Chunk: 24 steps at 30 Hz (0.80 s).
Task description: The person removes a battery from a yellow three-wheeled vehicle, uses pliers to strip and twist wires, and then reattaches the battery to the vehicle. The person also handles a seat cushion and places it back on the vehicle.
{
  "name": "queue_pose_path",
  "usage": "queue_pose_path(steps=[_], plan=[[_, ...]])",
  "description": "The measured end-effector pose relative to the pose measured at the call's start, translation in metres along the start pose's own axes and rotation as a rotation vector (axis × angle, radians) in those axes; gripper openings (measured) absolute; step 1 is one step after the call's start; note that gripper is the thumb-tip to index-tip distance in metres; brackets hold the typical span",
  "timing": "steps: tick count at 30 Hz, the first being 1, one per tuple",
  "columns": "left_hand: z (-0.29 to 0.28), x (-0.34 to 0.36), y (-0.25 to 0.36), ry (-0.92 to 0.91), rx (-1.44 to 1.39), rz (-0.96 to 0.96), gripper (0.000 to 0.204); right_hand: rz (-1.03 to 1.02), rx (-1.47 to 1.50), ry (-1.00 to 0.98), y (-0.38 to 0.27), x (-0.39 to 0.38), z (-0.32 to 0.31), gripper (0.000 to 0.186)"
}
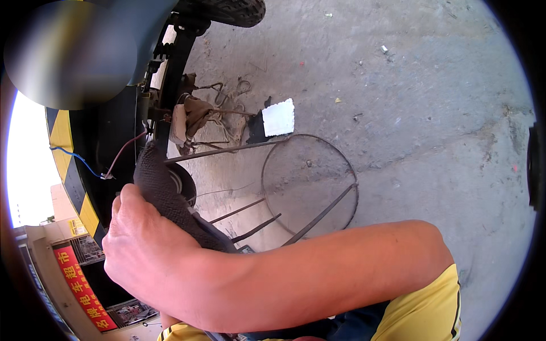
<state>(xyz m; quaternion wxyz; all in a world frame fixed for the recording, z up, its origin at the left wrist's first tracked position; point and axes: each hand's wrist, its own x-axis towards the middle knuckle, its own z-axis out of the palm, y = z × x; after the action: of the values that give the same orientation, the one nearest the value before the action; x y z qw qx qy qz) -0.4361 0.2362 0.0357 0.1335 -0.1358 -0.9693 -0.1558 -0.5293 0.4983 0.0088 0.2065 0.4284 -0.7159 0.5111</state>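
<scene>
My right hand [142, 244] reaches across from the right, bare, with a yellow sleeve at the shoulder. It wraps around a dark knit glove [162, 182]; its fingers are hidden behind it. The glove appears to cover my left hand, which points up at the black frame [170, 85] of a small vehicle. The rest of the left arm is hidden under my right forearm. Whether the gloved fingers hold anything does not show.
A round metal wire stand [310, 187] lies on its side on the concrete floor [426, 113]. A white foam block [278, 117] and bent wire hooks [219, 94] lie beyond it. A tyre [227, 10] is at the top; red [122, 153] and blue wires [74, 156] hang left.
</scene>
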Motion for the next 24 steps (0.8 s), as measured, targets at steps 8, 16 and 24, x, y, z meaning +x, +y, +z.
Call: queue_pose_path(steps=[8, 16, 24], plan=[[0.001, 0.011, 0.001, -0.034, 0.006, 0.029, 0.06, -0.007, 0.047, 0.02, -0.005, 0.003, -0.006, 0.015], [-0.003, 0.018, 0.005, -0.026, 0.021, 0.041, 0.057, -0.013, 0.093, 0.036, -0.003, -0.001, -0.007, 0.014], [0.011, 0.015, 0.02, -0.035, -0.012, 0.054, 0.055, 0.025, 0.111, 0.011, -0.002, -0.005, 0.003, 0.014]])
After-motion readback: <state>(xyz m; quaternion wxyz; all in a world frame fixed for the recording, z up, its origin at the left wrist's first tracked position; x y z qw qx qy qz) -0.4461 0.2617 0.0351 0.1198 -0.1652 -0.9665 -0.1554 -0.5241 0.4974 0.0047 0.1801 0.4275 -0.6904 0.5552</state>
